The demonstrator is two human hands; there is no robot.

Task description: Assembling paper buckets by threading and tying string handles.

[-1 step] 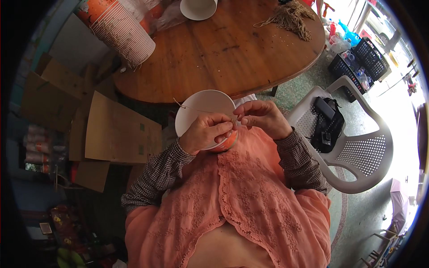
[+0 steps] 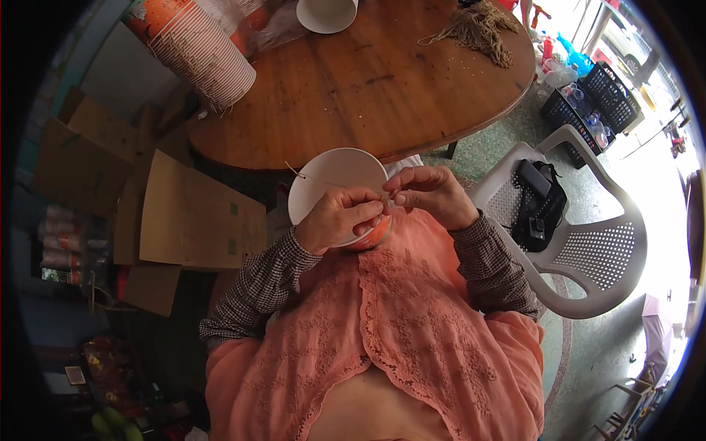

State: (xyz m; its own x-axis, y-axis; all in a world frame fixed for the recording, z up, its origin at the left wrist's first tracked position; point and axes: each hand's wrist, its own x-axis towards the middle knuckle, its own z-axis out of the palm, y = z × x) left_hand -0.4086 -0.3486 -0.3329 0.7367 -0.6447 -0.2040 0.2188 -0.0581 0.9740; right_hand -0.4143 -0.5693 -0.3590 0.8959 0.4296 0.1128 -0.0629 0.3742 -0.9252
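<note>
A thin tan string [image 2: 321,178] stretches across the mouth of a paper bucket, its knotted-looking end rising past the far left rim. White inside and orange outside, the bucket [image 2: 337,163] sits tilted at my lap against the pink apron. My left hand [image 2: 342,213] is closed over the bucket's near rim, with thumb and forefinger pinching the string. Close beside it, my right hand [image 2: 435,195] pinches the string's other part between thumb and fingertips. The fingertips of both hands nearly touch; the exact bit of string between them is too small to make out.
Ahead is a wooden table [image 2: 331,95] bearing a tall stack of paper buckets [image 2: 206,59], one white bucket [image 2: 327,16] and a bundle of strings [image 2: 482,33]. Cardboard boxes [image 2: 195,217] stand left. A plastic chair [image 2: 596,253] holding a black bag [image 2: 540,206] is right.
</note>
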